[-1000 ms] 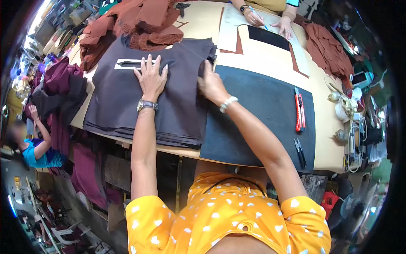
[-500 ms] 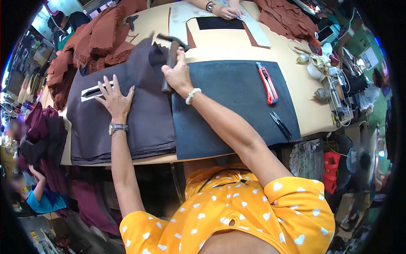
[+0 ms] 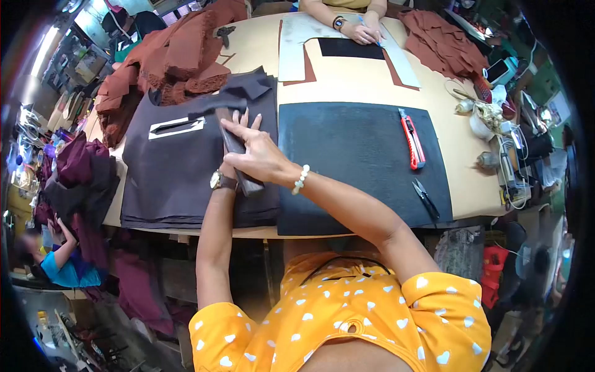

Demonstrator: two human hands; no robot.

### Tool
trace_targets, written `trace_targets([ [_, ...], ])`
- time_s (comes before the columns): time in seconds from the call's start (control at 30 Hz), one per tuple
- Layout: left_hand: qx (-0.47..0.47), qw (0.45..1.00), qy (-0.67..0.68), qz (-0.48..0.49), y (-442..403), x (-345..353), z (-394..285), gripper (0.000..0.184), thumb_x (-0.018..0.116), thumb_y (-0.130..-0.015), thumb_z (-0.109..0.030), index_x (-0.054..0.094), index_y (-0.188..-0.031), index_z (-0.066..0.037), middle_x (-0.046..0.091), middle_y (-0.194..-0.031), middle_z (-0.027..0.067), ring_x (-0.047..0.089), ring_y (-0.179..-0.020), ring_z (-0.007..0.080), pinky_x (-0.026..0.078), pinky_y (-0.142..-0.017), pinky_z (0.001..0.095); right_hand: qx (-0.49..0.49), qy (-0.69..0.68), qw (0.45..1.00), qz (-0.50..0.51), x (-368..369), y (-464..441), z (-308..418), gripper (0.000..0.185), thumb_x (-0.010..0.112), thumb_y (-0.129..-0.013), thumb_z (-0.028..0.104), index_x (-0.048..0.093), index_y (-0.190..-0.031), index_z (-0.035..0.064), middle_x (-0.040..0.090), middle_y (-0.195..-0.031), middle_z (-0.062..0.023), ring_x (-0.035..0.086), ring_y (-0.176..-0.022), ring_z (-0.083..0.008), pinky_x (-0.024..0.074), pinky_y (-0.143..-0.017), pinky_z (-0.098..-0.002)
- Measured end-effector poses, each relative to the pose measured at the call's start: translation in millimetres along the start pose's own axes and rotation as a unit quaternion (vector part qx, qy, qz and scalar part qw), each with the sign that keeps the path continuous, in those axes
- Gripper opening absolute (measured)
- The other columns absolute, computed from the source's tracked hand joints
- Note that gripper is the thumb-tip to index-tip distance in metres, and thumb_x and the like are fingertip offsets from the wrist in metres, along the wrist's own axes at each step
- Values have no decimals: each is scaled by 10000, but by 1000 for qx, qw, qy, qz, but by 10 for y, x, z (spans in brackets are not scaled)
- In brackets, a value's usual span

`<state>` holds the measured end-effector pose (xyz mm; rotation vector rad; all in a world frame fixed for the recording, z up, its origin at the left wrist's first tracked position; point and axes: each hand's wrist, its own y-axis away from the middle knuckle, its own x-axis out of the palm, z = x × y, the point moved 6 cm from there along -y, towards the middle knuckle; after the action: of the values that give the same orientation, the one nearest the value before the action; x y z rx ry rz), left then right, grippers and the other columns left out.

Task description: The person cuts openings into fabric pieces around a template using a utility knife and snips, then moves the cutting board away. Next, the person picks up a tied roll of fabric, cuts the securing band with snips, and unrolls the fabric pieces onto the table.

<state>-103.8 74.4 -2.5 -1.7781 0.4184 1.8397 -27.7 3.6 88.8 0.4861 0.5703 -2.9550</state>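
1. A hammer point(image 3: 250, 184) is held in the right hand point(image 3: 265, 155).
2. Dark sheets point(image 3: 173, 180) are stacked under the outstretched, partly hidden left hand point(image 3: 227, 165).
3. Right of both, a white bowl point(image 3: 479, 128) is heaped with pale strands point(image 3: 489, 113).

Yellow-orange top point(image 3: 334, 297), white hearts
2 short sleeves point(image 3: 443, 304), a keyhole point(image 3: 352, 328) at the neckline (small, rounded); brown-strapped watch point(image 3: 215, 180), left wrist; pale bead bracelet point(image 3: 300, 179), right wrist.
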Motion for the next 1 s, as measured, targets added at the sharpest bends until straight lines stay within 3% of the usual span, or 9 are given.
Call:
trace_targets([
  [0.17,-87,996,-9,-25,655,-362,-124,573,432,-916,-372,329,-1373,-43,352,-1394,174,289,-1314,317,194,-1057,546,139,41,988,51,221,-233,-486,711,543,-730,300,352,-1365,43,469,-1226,-318,522,-1039,-476,414,-919,-470],
  [0.3,-228,971,50,-54,1200,-253,-12,526,411,-936,-351,367,-1364,-48,312,-1445,119,242,-1348,303,173,-1063,538,108,239,964,50,181,-258,-541,654,536,-836,391,370,-1319,-17,530,-1070,-241,580,-931,-411,469,-793,-465],
  [0.4,-242,964,66,-88,1308,-228,40,519,425,-931,-356,390,-1354,-57,332,-1435,115,267,-1339,293,180,-1068,524,-47,310,949,24,-100,28,-143,521,575,-838,330,473,-1233,6,532,-1039,-201,586,-900,-366,484,-778,-426],
  [0.47,-244,962,65,-104,1302,-255,31,513,434,-925,-354,410,-1340,-53,352,-1422,123,287,-1328,294,191,-1066,522,-52,383,922,9,-542,333,79,401,617,-808,227,536,-1129,3,540,-1002,-158,594,-880,-312,500,-747,-385],
  [0.53,-251,959,77,-108,1304,-280,10,504,440,-922,-351,427,-1330,-55,362,-1416,119,293,-1325,294,194,-1066,519,-92,486,860,-122,-1114,658,13,253,643,-760,229,584,-921,43,561,-880,-108,597,-809,-238,493,-669,-356],
  [0.7,-262,954,78,-124,1305,-303,4,486,470,-908,-328,454,-1309,-55,378,-1409,105,300,-1323,285,202,-1063,517,242,608,720,-232,-2616,1333,-781,450,545,-853,409,572,-1005,-14,530,-1027,-164,544,-951,-333,432,-804,-446],
  [0.77,-278,951,82,-112,1272,-332,-46,489,476,-904,-325,456,-1303,-44,364,-1406,146,287,-1320,329,209,-1049,547,318,581,726,-186,-2820,1421,-981,442,602,-824,370,554,-1042,-11,538,-1020,-171,546,-961,-330,435,-824,-437],
  [0.83,-312,943,66,-99,1202,-386,-211,491,475,-904,-324,454,-1299,-34,353,-1403,173,276,-1319,359,213,-1040,565,262,565,758,-193,-2847,1373,-923,427,641,-804,320,536,-1052,-12,567,-978,-173,579,-895,-334,459,-791,-430],
  [1.0,-130,963,197,-131,863,-851,-1344,501,509,-901,-297,425,-1325,-43,314,-1431,173,235,-1346,350,176,-1067,533,233,255,919,-189,-2367,1348,-596,330,654,-801,171,490,-1018,-14,609,-808,-164,627,-648,-265,509,-603,-339],
])
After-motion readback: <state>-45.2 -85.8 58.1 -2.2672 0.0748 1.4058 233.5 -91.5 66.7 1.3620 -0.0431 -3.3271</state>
